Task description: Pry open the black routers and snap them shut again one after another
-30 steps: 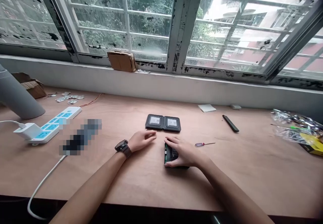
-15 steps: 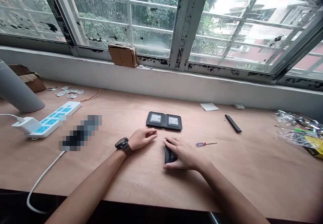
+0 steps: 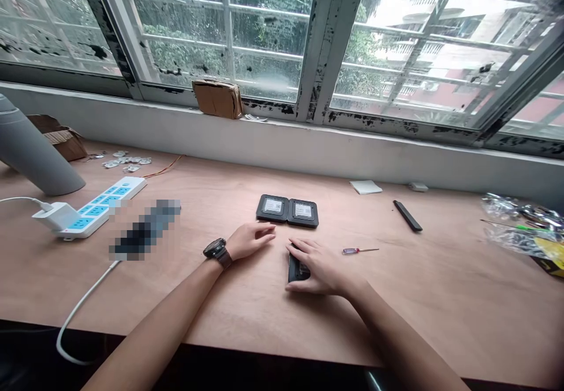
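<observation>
A flat black rectangular device (image 3: 298, 270) lies on the table with my right hand (image 3: 315, 266) over it. My thumb is at its near edge and my fingers at its far edge, so most of it is covered. To the left rests my left hand (image 3: 252, 240), holding nothing, fingers loosely stretched and apart from the device. Just beyond both hands sit two black square cases (image 3: 288, 222), side by side and touching, each showing a white label. A small screwdriver (image 3: 351, 251) with a clear purplish handle lies right of my right hand.
At the left are a power strip (image 3: 126, 186) with a white charger (image 3: 57, 215), a blurred-out object (image 3: 145, 231) on a white cable, and a grey cylinder (image 3: 53, 162). A black bar (image 3: 408, 216), a white pad (image 3: 365, 187) and plastic bags (image 3: 513, 241) lie to the right.
The view has shifted very slightly. Both hands keep their places, the right one still on the black device.
</observation>
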The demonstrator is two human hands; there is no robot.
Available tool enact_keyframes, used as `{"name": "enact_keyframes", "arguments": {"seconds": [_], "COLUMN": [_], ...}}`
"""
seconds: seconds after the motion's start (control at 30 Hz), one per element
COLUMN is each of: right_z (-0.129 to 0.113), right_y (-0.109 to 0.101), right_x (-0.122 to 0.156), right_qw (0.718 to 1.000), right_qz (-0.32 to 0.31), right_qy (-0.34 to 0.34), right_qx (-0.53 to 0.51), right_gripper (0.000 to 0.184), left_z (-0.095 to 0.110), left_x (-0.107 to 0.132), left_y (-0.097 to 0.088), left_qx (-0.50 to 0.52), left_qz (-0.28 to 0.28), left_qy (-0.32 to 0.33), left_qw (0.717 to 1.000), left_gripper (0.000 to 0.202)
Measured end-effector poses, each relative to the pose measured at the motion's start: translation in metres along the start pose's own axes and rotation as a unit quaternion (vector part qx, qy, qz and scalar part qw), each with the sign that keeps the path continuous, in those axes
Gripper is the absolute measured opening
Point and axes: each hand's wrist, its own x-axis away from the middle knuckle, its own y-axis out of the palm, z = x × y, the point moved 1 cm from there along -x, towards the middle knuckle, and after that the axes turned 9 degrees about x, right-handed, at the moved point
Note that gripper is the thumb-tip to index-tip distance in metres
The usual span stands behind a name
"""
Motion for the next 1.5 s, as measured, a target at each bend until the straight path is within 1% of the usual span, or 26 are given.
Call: {"name": "enact_keyframes", "arguments": {"seconds": [0.17, 0.27, 0.37, 0.4, 0.47, 0.53, 0.6, 0.67, 0.73, 0.87, 0.97, 1.13, 1.3, 1.4, 1.43, 1.47, 1.5], "right_z": [0.009, 0.020, 0.031, 0.033, 0.036, 0.035, 0.033, 0.031, 0.029, 0.028, 0.030, 0.030, 0.026, 0.028, 0.030, 0.034, 0.039], "right_y": [0.005, 0.012, 0.024, 0.028, 0.036, 0.041, 0.042, 0.041, 0.039, 0.039, 0.041, 0.039, 0.036, 0.038, 0.038, 0.039, 0.039], "right_x": [0.010, 0.029, 0.054, 0.061, 0.072, 0.077, 0.076, 0.073, 0.071, 0.070, 0.071, 0.070, 0.070, 0.070, 0.071, 0.071, 0.072], "right_qw": [1.000, 1.000, 0.998, 0.997, 0.995, 0.992, 0.992, 0.993, 0.995, 0.996, 0.996, 0.997, 0.997, 0.997, 0.997, 0.996, 0.995], "right_qz": [0.001, 0.021, 0.049, 0.057, 0.076, 0.095, 0.102, 0.095, 0.082, 0.068, 0.062, 0.055, 0.050, 0.056, 0.063, 0.073, 0.087], "right_qy": [0.006, 0.019, 0.040, 0.049, 0.064, 0.071, 0.065, 0.052, 0.044, 0.040, 0.042, 0.044, 0.047, 0.050, 0.047, 0.046, 0.049], "right_qx": [-0.017, -0.012, 0.002, 0.009, 0.022, 0.035, 0.046, 0.050, 0.046, 0.037, 0.039, 0.042, 0.035, 0.023, 0.018, 0.014, 0.010], "right_gripper": [0.116, 0.120, 0.122, 0.123, 0.126, 0.126, 0.122, 0.115, 0.110, 0.103, 0.099, 0.099, 0.096, 0.097, 0.094, 0.087, 0.076], "left_z": [-0.002, -0.002, 0.007, 0.013, 0.028, 0.044, 0.057, 0.063, 0.064, 0.061, 0.060, 0.056, 0.054, 0.054, 0.055, 0.055, 0.055], "left_x": [0.001, 0.001, 0.002, 0.003, 0.008, 0.017, 0.029, 0.039, 0.046, 0.051, 0.054, 0.056, 0.058, 0.058, 0.058, 0.058, 0.057], "left_y": [0.000, -0.002, 0.000, 0.004, 0.017, 0.036, 0.054, 0.066, 0.072, 0.073, 0.077, 0.083, 0.083, 0.082, 0.081, 0.079, 0.077], "left_qx": [-0.013, -0.031, -0.055, -0.067, -0.101, -0.138, -0.158, -0.172, -0.181, -0.183, -0.187, -0.190, -0.176, -0.160, -0.153, -0.146, -0.138], "left_qz": [0.003, 0.006, 0.012, 0.011, 0.000, -0.021, -0.040, -0.055, -0.066, -0.086, -0.079, -0.087, -0.098, -0.094, -0.094, -0.096, -0.099], "left_qy": [0.006, 0.016, 0.032, 0.051, 0.124, 0.227, 0.305, 0.330, 0.332, 0.318, 0.300, 0.278, 0.261, 0.261, 0.261, 0.258, 0.255], "left_qw": [1.000, 0.999, 0.998, 0.996, 0.987, 0.964, 0.938, 0.927, 0.923, 0.926, 0.932, 0.938, 0.944, 0.947, 0.949, 0.950, 0.952], "left_gripper": [0.034, 0.033, 0.032, 0.031, 0.030, 0.031, 0.035, 0.034, 0.032, 0.038, 0.040, 0.038, 0.042, 0.044, 0.044, 0.044, 0.045]}}
